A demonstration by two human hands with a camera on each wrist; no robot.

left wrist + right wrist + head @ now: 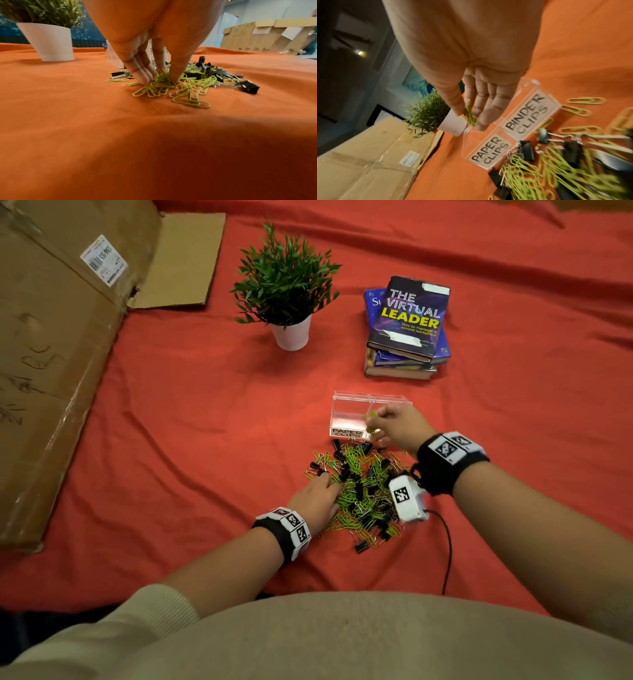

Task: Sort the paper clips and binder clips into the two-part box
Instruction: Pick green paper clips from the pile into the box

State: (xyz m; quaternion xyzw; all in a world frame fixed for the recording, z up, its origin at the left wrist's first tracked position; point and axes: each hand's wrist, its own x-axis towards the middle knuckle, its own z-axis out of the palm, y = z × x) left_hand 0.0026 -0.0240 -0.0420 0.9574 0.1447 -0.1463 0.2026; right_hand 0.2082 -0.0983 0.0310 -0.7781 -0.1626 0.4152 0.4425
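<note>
Over the two-part box [349, 409], R hand [399, 422] pinches green paper clips [470, 116], bound for PAPER CLIPS side; L hand [315, 498] pinches more from mixed pile [363, 484] on table [188, 446], nr box.

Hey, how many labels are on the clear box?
2. The PAPER CLIPS label is on the front of the left compartment of the box, the BINDER CLIPS label on the right one. Any on the back would be hidden.
</note>
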